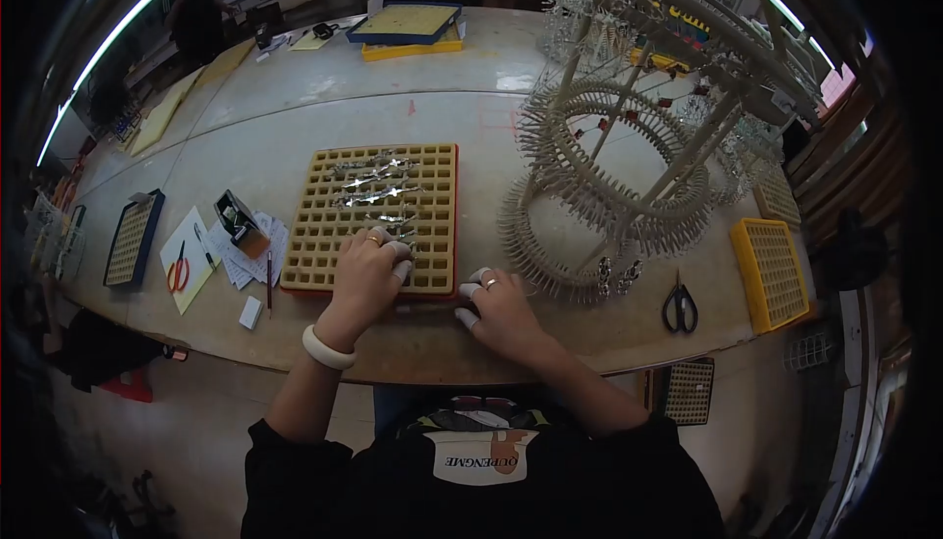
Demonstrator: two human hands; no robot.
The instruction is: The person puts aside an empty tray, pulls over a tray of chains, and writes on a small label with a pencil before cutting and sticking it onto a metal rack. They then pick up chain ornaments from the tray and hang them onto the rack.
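Note:
A yellow compartment tray [324,244] with a red edge lies before me, and several shiny silver jewellery pieces [368,181] stretch across its cells. My left hand [368,269], with a white bangle at the wrist and pale covers on its fingertips, reaches over the tray's lower part. Its fingers are curled together close to the lowest silver pieces; whatever they hold is hidden. Beside the tray's lower right corner, my right hand [503,315] rests at the table, also with covered fingertips. Its thumb and fingers are apart, and I see nothing held between them.
A rack with ringed hooks [629,215] stands at the right, near black-handled scissors [679,308] and a yellow tray [773,274]. To the left are a black box [239,225], papers, red-handled pliers [178,272], a white block [250,312] and a blue-edged tray [134,240]. Stacked trays [408,24] lie farther back.

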